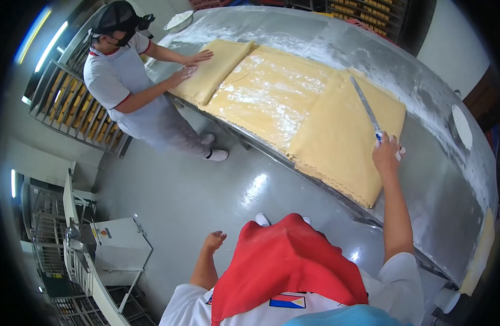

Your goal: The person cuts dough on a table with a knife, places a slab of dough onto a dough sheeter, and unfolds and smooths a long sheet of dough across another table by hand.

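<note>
My right hand [388, 154] is closed around the blue handle of a long knife [365, 108]. Its blade lies over the folded right part of a large yellow dough sheet [342, 141], pointing away from me. White flour is scattered over the lower middle layer of the dough. At the far left end, a co-worker rests both hands on another folded-over dough flap [220, 65]. My left hand [214, 240] hangs beside my red apron, away from the table, fingers loosely curled and holding nothing visible.
The dough lies on a floured metal table [424, 163]. A flour bowl [179, 20] stands at the far left corner, and a container of white flour [462, 127] at the right. A tray rack [79, 106] is behind the co-worker; a white machine [119, 244] stands lower left.
</note>
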Demonstrator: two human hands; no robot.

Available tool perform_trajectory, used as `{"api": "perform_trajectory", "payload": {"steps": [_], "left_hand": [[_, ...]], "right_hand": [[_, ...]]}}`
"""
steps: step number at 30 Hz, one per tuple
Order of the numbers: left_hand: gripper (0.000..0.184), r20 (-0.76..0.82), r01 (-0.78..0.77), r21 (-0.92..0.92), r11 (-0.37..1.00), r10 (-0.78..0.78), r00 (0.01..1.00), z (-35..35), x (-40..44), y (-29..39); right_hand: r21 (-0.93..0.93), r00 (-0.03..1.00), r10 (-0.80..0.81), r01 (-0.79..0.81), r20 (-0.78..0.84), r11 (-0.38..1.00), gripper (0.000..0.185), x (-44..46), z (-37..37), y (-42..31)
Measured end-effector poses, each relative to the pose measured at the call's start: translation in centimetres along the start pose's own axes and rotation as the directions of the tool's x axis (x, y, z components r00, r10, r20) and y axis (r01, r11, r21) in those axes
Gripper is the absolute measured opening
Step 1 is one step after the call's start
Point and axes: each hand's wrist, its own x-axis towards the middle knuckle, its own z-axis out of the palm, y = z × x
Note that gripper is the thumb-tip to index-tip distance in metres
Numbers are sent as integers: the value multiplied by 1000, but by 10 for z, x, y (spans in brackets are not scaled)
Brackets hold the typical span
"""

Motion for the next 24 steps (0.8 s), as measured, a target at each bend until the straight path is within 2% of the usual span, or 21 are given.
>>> {"api": "perform_trajectory", "payload": {"steps": [2,3,5,9,11,12,13,15,17,24], "left_hand": [[68,3,-31,79,996,31,1000,1,5,-12],[68,58,-3,74,997,-1,998,30,-13,-28],[69,38,-15,51,999,13,999,27,-9,-23],[70,104,45,149,988,-61,993,26,-8,-8],[73,89,55,41,998,-58,994,23,-26,-1],[73,88,59,42,997,-62,994,22,-14,-17],[73,165,-54,106,993,36,986,24,18,-48],[74,246,-169,154,973,128,961,30,24,-52],[72,52,34,92,995,-39,998,33,-10,-20],[71,7,64,67,996,-64,998,31,-3,-42]], "right_hand": [[22,988,-46,49,-148,999,56,-8,0,-3],[-35,992,-46,43,-120,998,56,-19,-3,19],[-57,959,-84,72,-269,996,55,-13,8,17],[-73,971,-101,88,-215,993,54,-7,2,15],[-77,976,-88,75,-198,994,54,-4,10,14],[-77,977,-89,76,-193,994,54,-5,14,15],[-74,977,-85,71,-198,995,54,-2,15,16],[-75,975,-85,71,-205,995,53,1,14,16],[-40,980,-72,65,-184,997,53,0,11,15],[-59,973,-70,59,-219,997,53,-1,14,15]]}}
